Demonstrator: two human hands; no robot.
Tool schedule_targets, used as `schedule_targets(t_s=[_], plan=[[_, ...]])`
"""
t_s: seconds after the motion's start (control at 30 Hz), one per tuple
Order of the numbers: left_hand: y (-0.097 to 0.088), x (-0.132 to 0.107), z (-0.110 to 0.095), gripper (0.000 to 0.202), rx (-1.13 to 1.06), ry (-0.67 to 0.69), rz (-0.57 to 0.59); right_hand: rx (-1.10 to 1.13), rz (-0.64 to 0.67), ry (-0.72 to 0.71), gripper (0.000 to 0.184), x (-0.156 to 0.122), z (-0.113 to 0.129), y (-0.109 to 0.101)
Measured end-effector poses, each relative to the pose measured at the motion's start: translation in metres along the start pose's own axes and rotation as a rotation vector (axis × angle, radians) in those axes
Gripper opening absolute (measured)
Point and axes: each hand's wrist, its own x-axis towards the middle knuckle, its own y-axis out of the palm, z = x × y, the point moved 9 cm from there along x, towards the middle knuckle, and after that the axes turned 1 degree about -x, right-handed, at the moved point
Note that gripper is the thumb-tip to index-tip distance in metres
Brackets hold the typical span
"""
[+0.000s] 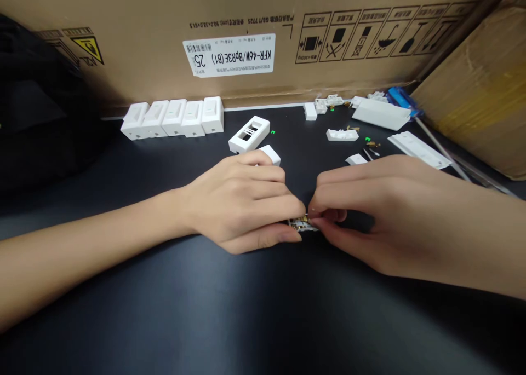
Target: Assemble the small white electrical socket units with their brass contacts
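Between my two hands lies a small white switch base [301, 223] with brass-coloured metal contacts, partly covered by my fingers. My left hand [246, 202] grips its left end, with thumb and forefinger closed around it. The thumb and fingers of my right hand [361, 211] are pinched together at its right end. Whatever the right fingertips hold is hidden. Just beyond my left hand are a white switch housing [249, 134] with a rectangular opening, a white block-like part [271, 155] and a tiny green piece [273, 132].
Assembled white switches [176, 117] stand in a row at the back left. White plastic parts [342, 135], small brass pieces [373, 144], white covers [381, 114] and a blue-handled screwdriver [405, 102] lie at the back right. A large cardboard box [143, 41] walls off the back.
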Motion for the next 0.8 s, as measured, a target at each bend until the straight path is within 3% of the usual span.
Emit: schedule_targets(t_s=[0.2,0.27,0.37,0.4,0.57,0.63,0.73,0.8], plan=[[-0.026,-0.014,0.013,0.030,0.052,-0.199,-0.377,0.012,0.009,0.011,0.024,-0.001,-0.002,0.002],[-0.022,-0.012,0.014,0.023,0.138,-0.214,-0.323,0.000,0.020,0.021,0.023,-0.002,-0.003,0.004],[-0.002,-0.005,0.017,0.031,0.202,-0.210,-0.067,-0.013,0.011,0.030,0.024,-0.004,-0.004,0.005],[0.000,-0.004,0.017,0.032,0.204,-0.208,-0.038,-0.013,0.006,0.029,0.024,-0.005,-0.004,0.005],[-0.005,-0.004,0.015,0.029,0.225,-0.196,-0.063,-0.004,0.008,0.024,0.023,-0.005,-0.004,0.005],[-0.009,-0.006,0.013,0.025,0.237,-0.190,-0.137,0.000,0.023,0.028,0.024,-0.004,-0.004,0.005],[-0.026,-0.013,0.016,0.017,0.235,-0.263,-0.359,-0.001,0.066,0.056,0.023,-0.005,-0.007,0.007],[-0.037,-0.017,0.023,0.029,0.209,-0.332,-0.471,0.001,0.084,0.066,0.023,-0.005,-0.007,0.007]])
